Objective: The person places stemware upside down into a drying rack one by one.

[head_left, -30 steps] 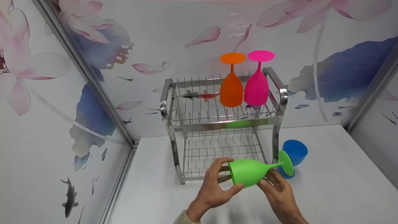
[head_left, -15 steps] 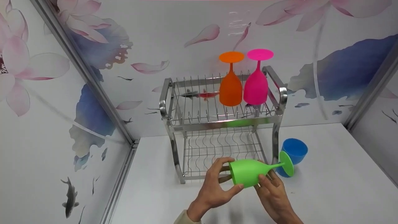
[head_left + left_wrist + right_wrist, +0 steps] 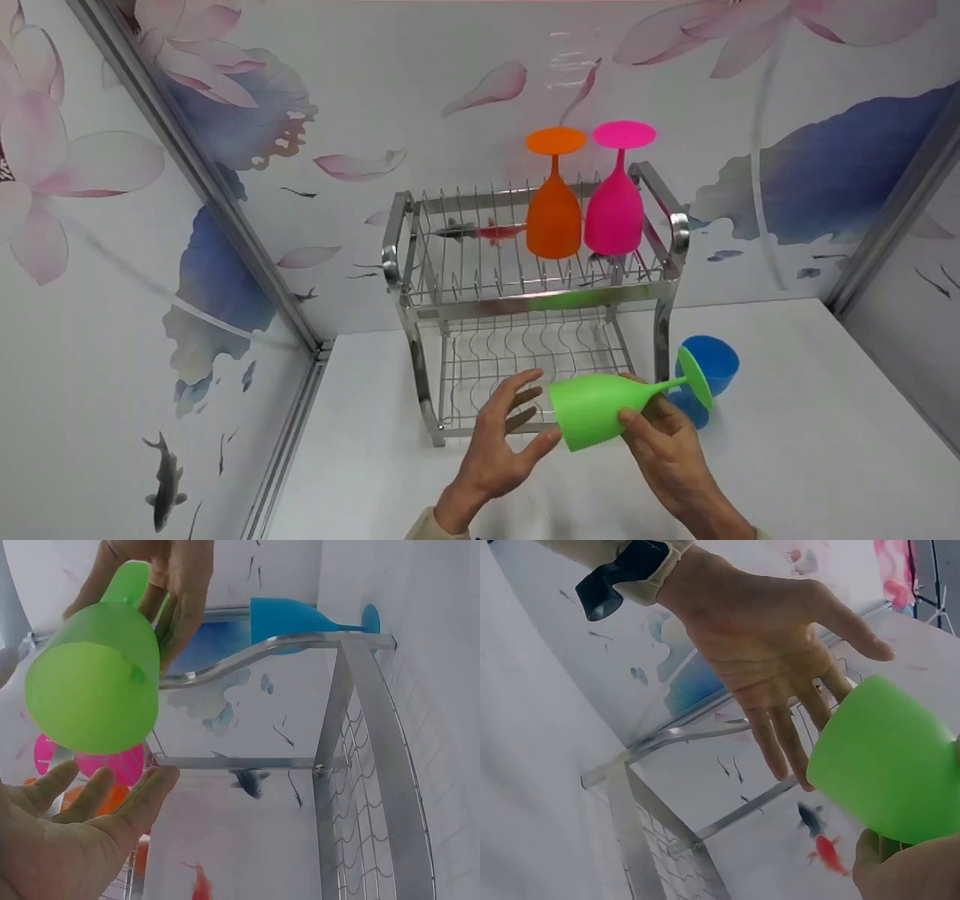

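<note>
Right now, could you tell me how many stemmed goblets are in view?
4: an orange goblet and a pink goblet upside down on the rack's top tier, a green goblet in the right hand, and a blue goblet on the table behind it. None seems hidden.

A white table (image 3: pixel 787 450) carries a steel two-tier rack (image 3: pixel 671 229) set toward its back wall. A blue goblet (image 3: pixel 709 367) lies on its side on the table, just right of the rack's front right leg. On the rack's upper tier, an orange goblet (image 3: pixel 553 217) and a pink goblet (image 3: pixel 615 214) stand upside down, side by side.
</note>
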